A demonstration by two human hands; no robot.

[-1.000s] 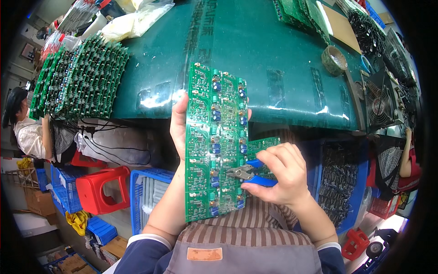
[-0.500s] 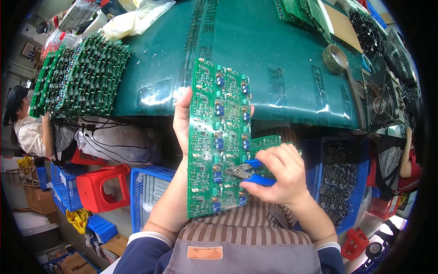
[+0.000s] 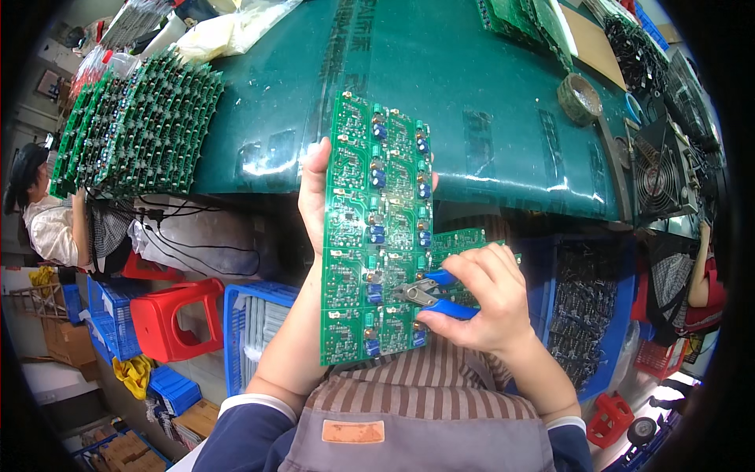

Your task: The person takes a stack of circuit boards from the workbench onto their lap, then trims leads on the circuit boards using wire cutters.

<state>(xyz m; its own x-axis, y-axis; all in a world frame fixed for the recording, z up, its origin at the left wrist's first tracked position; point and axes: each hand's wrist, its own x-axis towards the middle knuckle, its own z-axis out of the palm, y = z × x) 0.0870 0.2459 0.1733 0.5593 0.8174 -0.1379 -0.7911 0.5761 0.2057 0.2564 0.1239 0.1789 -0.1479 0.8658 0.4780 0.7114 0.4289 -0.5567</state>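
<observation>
My left hand [image 3: 314, 197] grips a long green circuit board panel [image 3: 352, 236] from behind, its thumb along the left edge and fingertips showing at the right edge. Rows of blue, green and brass-coloured parts stand on the panel, which is held up above my lap. My right hand [image 3: 497, 295] is closed round blue-handled cutting pliers [image 3: 452, 308]. Their metal jaws lie over the lower right part of the panel, by a blue capacitor; whether they touch it I cannot tell. Behind my right hand, another green board [image 3: 460, 240] is partly hidden.
A green-covered table [image 3: 267, 126] lies ahead, with stacked circuit boards [image 3: 141, 130] at its left and a tape roll [image 3: 580, 100] at its right. Blue crates flank me; the right crate [image 3: 546, 271] holds dark parts. A red stool [image 3: 149, 326] stands left. Other people sit at both sides.
The panel has shifted slightly upward with my left hand. The pliers have moved a little right relative to the panel, and stay in my right hand.
</observation>
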